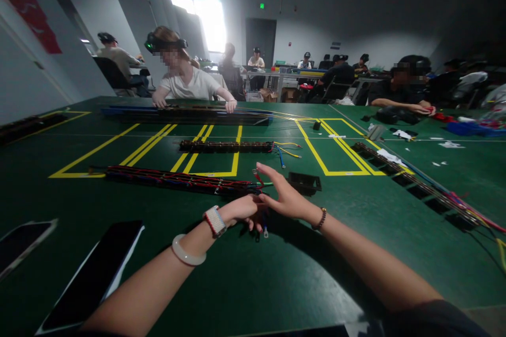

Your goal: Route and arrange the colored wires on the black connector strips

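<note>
A long black strip (pixel 177 179) with red and blue wires along it lies across the green table in front of me. My left hand (pixel 245 209) is at its right end, fingers curled down around the wires there. Below those fingers, a ring terminal (pixel 265 232) pokes out on a wire end. My right hand (pixel 281 195) meets the left one, its fingers stretched out and its thumb near the left fingers. By its fingertips a red wire (pixel 259 178) stands up with a ring terminal. The palm side of my left hand is hidden.
A shorter black strip (pixel 225 146) with yellow and blue leads lies beyond. A black rectangular frame (pixel 304 183) sits right of my hands. Another wired strip (pixel 419 187) runs along the right. Dark panels (pixel 95 274) lie at left. Across the table, a person (pixel 190 81) handles long bars.
</note>
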{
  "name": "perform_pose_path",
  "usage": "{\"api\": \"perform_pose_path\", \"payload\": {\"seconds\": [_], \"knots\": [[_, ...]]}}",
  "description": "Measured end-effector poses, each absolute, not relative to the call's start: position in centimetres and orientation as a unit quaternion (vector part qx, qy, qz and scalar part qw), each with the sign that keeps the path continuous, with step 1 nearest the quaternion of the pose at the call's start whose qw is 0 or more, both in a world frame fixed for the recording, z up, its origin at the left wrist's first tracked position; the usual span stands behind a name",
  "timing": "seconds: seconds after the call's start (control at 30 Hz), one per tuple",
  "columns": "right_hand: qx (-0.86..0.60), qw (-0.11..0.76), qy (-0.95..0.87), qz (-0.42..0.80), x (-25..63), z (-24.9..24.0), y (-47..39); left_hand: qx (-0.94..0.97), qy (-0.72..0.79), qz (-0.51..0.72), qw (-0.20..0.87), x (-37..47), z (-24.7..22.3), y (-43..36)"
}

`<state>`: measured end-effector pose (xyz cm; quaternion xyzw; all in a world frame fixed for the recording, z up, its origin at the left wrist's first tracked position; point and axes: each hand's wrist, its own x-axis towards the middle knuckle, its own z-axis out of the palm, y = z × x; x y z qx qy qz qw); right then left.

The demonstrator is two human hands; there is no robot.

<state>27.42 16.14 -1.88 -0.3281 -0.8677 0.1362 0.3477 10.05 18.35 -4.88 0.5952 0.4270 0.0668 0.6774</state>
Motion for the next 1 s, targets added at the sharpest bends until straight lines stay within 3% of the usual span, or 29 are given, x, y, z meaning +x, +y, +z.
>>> {"api": "perform_pose_path", "payload": {"seconds": [0.13,0.33,0.7,1.0], "knots": [[-0.332,0.345,-0.858,0.184,26.2,-1.0,14.8,0.544,0.387,0.14,0.731,9.9,-5.3,17.8],[-0.471,0.386,-0.786,0.107,28.9,0.0,17.1,0.533,0.412,0.119,0.729,10.8,-5.6,18.2],[-0.524,0.076,-0.839,0.122,33.9,-2.7,20.1,0.375,0.329,0.148,0.854,11.1,-4.5,17.9],[-0.532,0.053,-0.844,0.043,33.3,-3.9,20.7,0.319,0.324,0.189,0.87,11.8,-4.8,17.5]]}}
